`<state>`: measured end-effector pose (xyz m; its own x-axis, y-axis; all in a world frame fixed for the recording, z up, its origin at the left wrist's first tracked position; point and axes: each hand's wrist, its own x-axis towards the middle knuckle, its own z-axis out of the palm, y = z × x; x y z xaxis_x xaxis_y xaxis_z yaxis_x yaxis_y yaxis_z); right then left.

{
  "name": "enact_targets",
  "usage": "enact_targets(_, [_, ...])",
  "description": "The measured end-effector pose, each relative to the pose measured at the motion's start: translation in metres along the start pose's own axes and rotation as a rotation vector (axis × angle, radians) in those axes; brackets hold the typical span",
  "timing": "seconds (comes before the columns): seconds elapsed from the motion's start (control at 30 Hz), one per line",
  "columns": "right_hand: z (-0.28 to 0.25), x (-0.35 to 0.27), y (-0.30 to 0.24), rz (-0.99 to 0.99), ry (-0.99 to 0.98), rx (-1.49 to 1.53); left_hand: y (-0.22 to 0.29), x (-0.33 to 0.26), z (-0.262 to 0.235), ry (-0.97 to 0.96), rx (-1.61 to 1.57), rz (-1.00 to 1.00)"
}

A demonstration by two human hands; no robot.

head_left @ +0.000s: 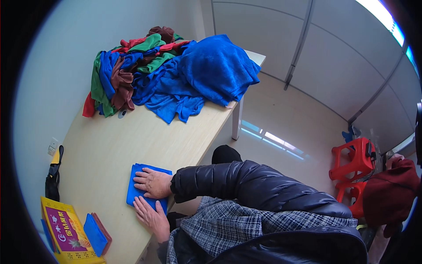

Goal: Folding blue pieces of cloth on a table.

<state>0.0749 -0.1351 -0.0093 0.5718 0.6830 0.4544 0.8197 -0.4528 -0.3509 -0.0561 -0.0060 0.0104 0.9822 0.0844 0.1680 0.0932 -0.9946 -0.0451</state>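
A small folded blue cloth [137,185] lies near the edge of the light wooden table [110,141]. My right hand [153,182], coming out of a black puffer sleeve, lies flat on top of the cloth. My left hand [151,214] presses flat on the cloth's near edge, just below the right hand. Both palms face down with the fingers spread, and neither grips anything.
A big pile of blue, green, red and brown cloths [167,70] covers the table's far end. A short stack of folded cloths [96,233] and a yellow box [66,231] sit near me. A black strap [53,178] hangs by the wall. Red stools [354,160] and another person [389,193] are at the right.
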Motion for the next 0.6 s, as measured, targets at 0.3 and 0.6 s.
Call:
enact_targets(0.3, [-0.004, -0.012, 0.009, 0.013, 0.035, -0.015, 0.009, 0.002, 0.007, 0.012, -0.053, 0.041])
enact_targets(0.6, [-0.01, 0.002, 0.001, -0.001, -0.014, -0.023, -0.002, 0.005, 0.001, 0.031, -0.19, -0.005])
